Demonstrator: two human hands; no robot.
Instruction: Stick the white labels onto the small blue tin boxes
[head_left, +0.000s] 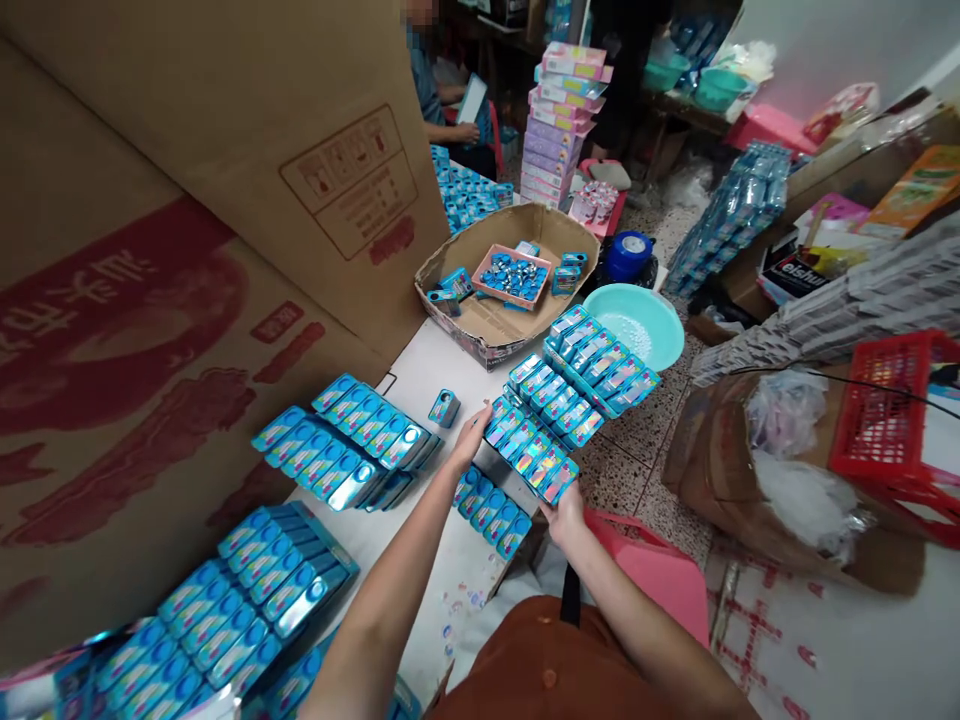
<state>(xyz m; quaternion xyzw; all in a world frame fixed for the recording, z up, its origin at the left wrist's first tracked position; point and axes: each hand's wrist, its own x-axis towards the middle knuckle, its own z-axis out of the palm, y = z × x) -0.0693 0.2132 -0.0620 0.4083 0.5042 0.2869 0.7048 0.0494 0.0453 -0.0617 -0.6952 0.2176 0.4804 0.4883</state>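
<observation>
Between my two hands is a row of small blue boxes point(531, 449) with shiny, rainbow-tinted faces. My left hand point(471, 437) is closed on the far left end of the row, and my right hand point(565, 515) grips the near right end. Just beyond lie two more rows of blue boxes point(555, 398), close against the held row. Under my hands, another row point(492, 510) rests on the white table point(442, 560). A single blue box point(444, 407) stands apart, left of my left hand. Stacked rows of blue boxes point(315, 455) fill the table's left side.
A cut-down carton point(487, 340) holds a pink tray point(513, 303) of small blue parts. Beside it sits a turquoise basin point(660, 330). A large carton point(225, 250) walls the left. A pink stool point(660, 580) is at right. Another person point(439, 110) sits at the back.
</observation>
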